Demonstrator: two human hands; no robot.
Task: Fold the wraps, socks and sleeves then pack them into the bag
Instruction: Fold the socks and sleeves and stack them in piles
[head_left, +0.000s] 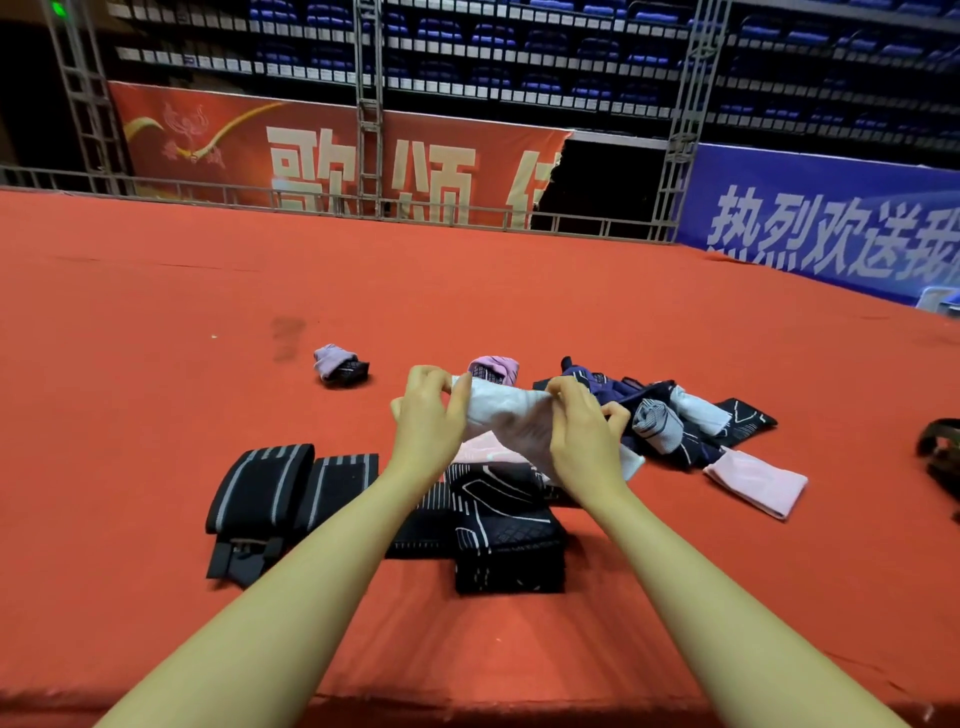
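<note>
Both hands hold a white sock (506, 413) stretched between them above the red carpet. My left hand (428, 418) grips its left end and my right hand (584, 431) pinches its right end. Below them lie folded black sleeves with white lines (506, 540) and a pale pink piece (483, 449). Two folded black wraps with grey stripes (265, 493) sit to the left. A loose pile of dark, grey and white socks (670, 421) lies to the right, with a pink sleeve (758, 488) beside it.
Two rolled lilac-and-black sock bundles (340, 366) (493, 370) lie farther back on the red carpet (156, 389). A dark bag (940, 452) shows partly at the right edge. A metal rail and banners close off the far side.
</note>
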